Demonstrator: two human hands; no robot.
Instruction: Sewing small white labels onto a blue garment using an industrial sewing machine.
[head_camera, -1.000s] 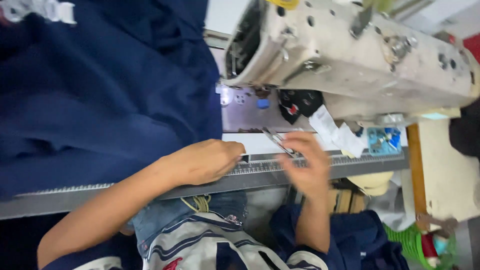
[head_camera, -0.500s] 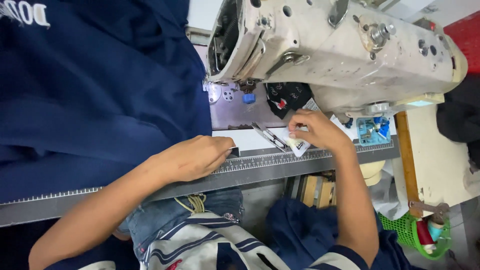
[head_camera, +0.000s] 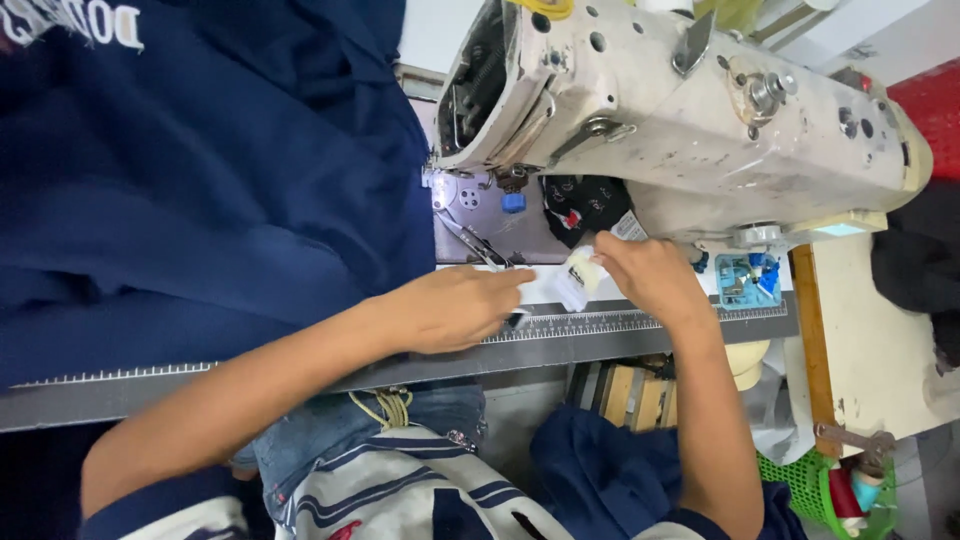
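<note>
Near the front edge of the counter (head_camera: 900, 350), just above the grey ruler strip (head_camera: 600, 325), a small white label (head_camera: 578, 275) sits pinched in the right hand (head_camera: 650, 275), fingers closed narrow on it. It lies just right of the left hand (head_camera: 455, 305), long side running away from the edge toward the sewing machine (head_camera: 690, 120). Left hand rests loosely curled, fingertips by the thread snips (head_camera: 480, 243); whether it grips anything, I cannot tell. Navy fabric (head_camera: 200, 180) fills the left side.

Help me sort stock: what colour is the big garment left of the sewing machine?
Dark navy blue garment, clearest in the head view.
</note>
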